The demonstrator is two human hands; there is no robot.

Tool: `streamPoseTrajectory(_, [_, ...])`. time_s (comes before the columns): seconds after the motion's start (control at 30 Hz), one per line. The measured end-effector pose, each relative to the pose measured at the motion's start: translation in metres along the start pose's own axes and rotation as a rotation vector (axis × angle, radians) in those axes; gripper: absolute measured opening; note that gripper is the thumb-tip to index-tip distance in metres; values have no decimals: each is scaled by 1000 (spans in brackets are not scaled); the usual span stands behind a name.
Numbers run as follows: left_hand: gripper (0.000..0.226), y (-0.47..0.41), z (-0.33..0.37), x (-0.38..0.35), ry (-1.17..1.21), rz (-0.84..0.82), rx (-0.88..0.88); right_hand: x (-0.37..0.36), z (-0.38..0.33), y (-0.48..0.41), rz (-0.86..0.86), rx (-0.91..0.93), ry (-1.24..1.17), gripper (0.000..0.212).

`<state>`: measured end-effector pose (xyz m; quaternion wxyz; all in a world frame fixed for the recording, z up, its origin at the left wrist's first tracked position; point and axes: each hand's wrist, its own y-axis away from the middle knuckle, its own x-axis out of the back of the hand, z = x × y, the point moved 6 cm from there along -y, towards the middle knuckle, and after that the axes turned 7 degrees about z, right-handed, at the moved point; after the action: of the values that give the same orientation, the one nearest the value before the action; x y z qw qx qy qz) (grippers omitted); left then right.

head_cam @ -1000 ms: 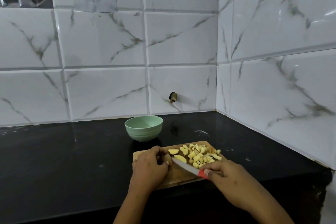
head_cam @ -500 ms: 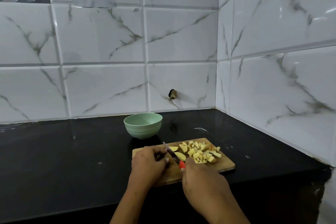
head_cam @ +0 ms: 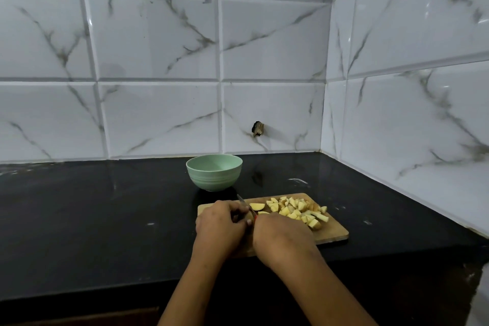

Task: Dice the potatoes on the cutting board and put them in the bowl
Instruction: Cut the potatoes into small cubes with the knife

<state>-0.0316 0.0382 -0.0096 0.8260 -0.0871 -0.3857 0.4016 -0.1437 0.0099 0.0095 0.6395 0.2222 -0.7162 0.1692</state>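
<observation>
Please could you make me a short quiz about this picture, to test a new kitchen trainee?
1. True or false: the green bowl already holds potato pieces.
2. Where is the pile of diced potato? A in the bowl; B on the right part of the cutting board; C on the board's left end.
3. Which hand grips the knife?
Key: 1 false, the bowl is empty; 2 B; 3 the right hand.
</observation>
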Motion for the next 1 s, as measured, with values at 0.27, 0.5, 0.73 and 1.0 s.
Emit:
streamPoseTrajectory(0.27, [22, 4, 2, 2, -4, 22, 42, -11, 14, 22, -111, -28, 83, 38])
streamPoseTrajectory(0.5, [20, 9, 7, 13, 60, 33, 54, -8, 35, 34, -9, 102, -5, 24])
streamPoseTrajectory(0.73, [16, 6, 3, 10, 63, -2, 73, 8, 46, 30, 160, 117, -213, 33])
streamPoseTrajectory(1.0, [20, 3, 0, 8, 60, 7, 76, 4, 25, 36, 210, 137, -132, 31])
